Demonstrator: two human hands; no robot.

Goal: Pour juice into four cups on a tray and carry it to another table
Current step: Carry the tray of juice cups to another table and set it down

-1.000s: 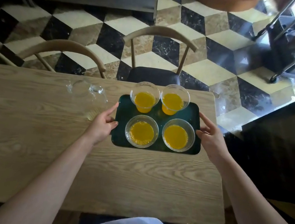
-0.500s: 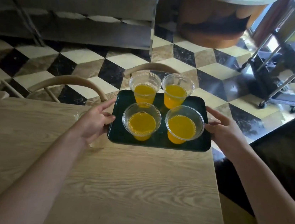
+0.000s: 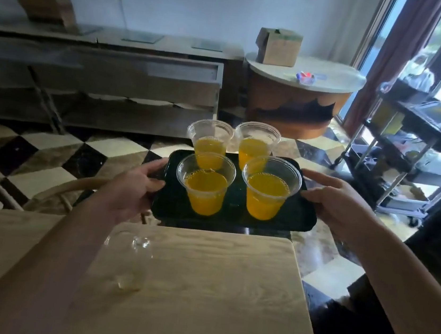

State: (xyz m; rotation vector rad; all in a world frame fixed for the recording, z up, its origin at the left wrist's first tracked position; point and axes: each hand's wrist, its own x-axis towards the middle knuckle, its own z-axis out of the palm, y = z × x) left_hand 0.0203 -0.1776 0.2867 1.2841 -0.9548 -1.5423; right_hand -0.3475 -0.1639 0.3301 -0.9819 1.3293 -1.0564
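Tray (image 3: 170, 207) with four filled cups (image 3: 205, 190) is lifted clear beyond the table (image 3: 198, 289), your left hand (image 3: 130, 189) and right hand (image 3: 339, 206) clamped on its ends, so now you carry it level and walk slowly.

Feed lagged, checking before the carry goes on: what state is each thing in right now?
Tray: lifted off the table, level, gripped at both ends.
Four cups: upright on tray, each part full of juice.
Left hand: shut on tray.
Right hand: shut on tray.
Glass pitcher: on wooden table, looks empty.
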